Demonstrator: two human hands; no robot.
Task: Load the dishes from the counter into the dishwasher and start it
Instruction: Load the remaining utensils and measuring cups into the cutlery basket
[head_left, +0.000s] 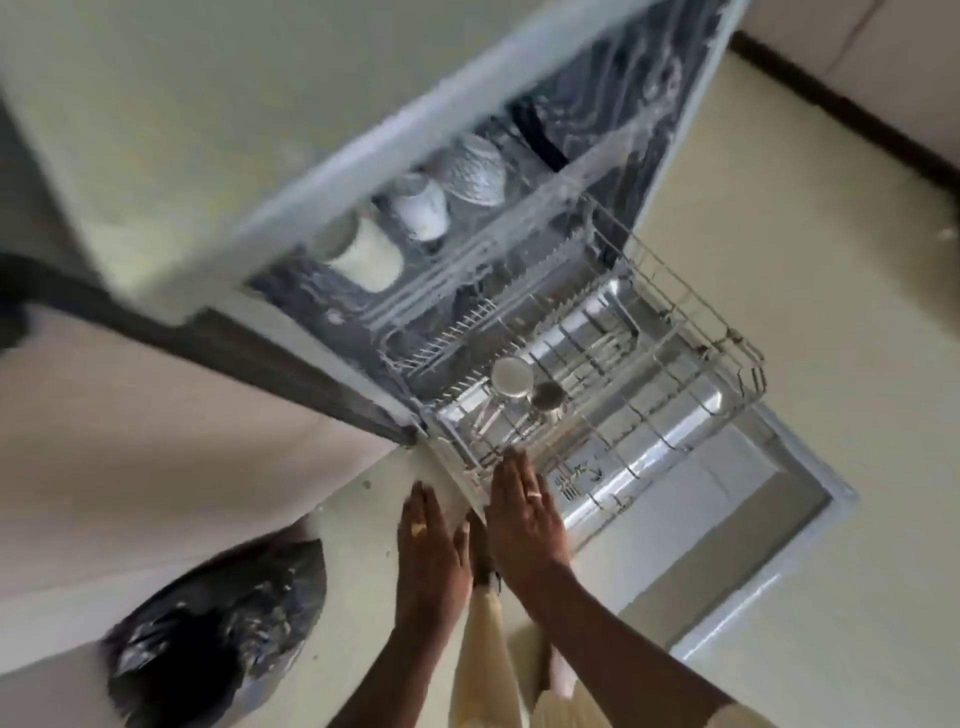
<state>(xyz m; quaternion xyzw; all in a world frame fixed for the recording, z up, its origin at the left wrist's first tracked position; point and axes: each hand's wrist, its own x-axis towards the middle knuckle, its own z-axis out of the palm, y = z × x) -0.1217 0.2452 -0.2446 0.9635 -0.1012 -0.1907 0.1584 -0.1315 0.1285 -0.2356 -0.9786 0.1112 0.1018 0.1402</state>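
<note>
The view is tilted and blurred. The dishwasher stands open, its door (727, 545) folded down to the right. The lower wire rack (691, 332) is pulled out over the door and holds two glass jars (511, 376), (546, 397). Behind it, the upper rack carries a white cup (371, 257), a second cup (423, 208) and a patterned bowl (475, 169). My right hand (524, 519) lies flat with fingers extended, its fingertips at the lower rack's near edge. My left hand (431, 551) is flat beside it, over the floor. Neither hand holds anything.
A pale countertop (171, 130) fills the upper left, above a beige cabinet front (130, 467). A black plastic bag (218, 634) sits on the floor at the lower left. Pale floor surrounds the open door at the right.
</note>
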